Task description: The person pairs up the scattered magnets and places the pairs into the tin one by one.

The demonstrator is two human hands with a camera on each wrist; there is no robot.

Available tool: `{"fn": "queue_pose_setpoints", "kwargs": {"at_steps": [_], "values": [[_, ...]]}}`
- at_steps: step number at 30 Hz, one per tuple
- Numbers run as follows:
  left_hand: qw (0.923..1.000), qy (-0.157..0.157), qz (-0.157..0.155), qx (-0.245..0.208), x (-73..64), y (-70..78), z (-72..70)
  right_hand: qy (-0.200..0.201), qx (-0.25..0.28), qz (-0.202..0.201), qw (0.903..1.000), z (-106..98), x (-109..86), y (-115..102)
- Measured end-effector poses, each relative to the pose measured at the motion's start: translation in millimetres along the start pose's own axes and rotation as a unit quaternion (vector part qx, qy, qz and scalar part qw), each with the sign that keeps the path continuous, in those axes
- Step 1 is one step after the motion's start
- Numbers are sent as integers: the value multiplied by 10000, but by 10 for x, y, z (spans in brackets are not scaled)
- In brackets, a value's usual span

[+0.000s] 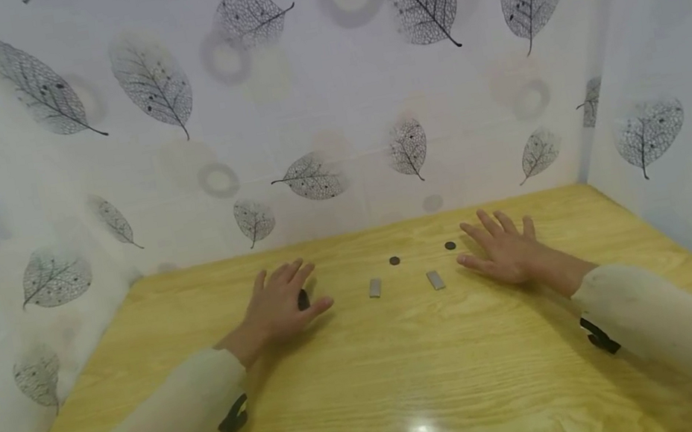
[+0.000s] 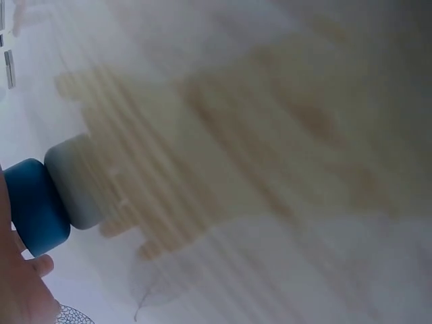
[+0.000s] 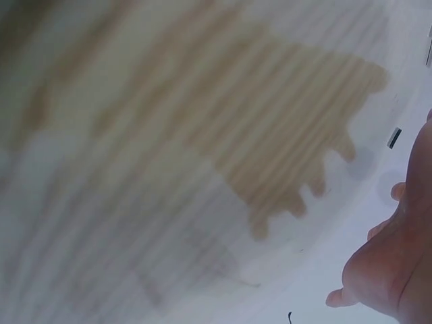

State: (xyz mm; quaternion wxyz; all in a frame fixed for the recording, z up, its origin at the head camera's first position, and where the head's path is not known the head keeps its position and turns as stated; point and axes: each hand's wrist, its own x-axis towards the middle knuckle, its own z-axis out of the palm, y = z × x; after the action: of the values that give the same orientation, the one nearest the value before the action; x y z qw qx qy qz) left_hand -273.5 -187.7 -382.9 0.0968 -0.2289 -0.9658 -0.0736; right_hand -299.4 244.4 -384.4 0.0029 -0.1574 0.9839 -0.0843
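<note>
My left hand (image 1: 280, 306) reaches over the left part of the table, fingers spread and thumb stretched out. In the gap between thumb and forefinger a dark rounded piece (image 1: 302, 299) shows, partly hidden by the hand. The left wrist view has a short blue cylinder (image 2: 39, 208) right beside that hand, its reflection meeting it on the tabletop. On the right, my right hand (image 1: 507, 255) is spread palm down and holds nothing. Its thumb is nearest to a small grey rectangular block (image 1: 435, 280) and a small dark disc (image 1: 450, 245).
A second grey block (image 1: 375, 288) and another dark disc (image 1: 394, 260) lie between the hands. The glossy wood-grain table (image 1: 374, 393) ends against a leaf-printed white curtain (image 1: 341, 96), which also closes both sides. Each sleeve has a dark strap underneath.
</note>
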Motion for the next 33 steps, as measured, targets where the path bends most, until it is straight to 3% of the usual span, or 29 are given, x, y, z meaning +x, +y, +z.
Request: {"fn": "queue_pose_setpoints", "kwargs": {"at_steps": [14, 28, 33], "values": [[9998, 65, 94, -156, 65, 88, 24, 260, -64, -641, 9976, 10, 20, -65], [9991, 91, 415, 14, 126, 182, 52, 159, 52, -876, 9960, -17, 40, -183], [9983, 52, 578, 58, 162, 239, 56, 266, 96, -1356, 9904, 15, 76, -185]]}}
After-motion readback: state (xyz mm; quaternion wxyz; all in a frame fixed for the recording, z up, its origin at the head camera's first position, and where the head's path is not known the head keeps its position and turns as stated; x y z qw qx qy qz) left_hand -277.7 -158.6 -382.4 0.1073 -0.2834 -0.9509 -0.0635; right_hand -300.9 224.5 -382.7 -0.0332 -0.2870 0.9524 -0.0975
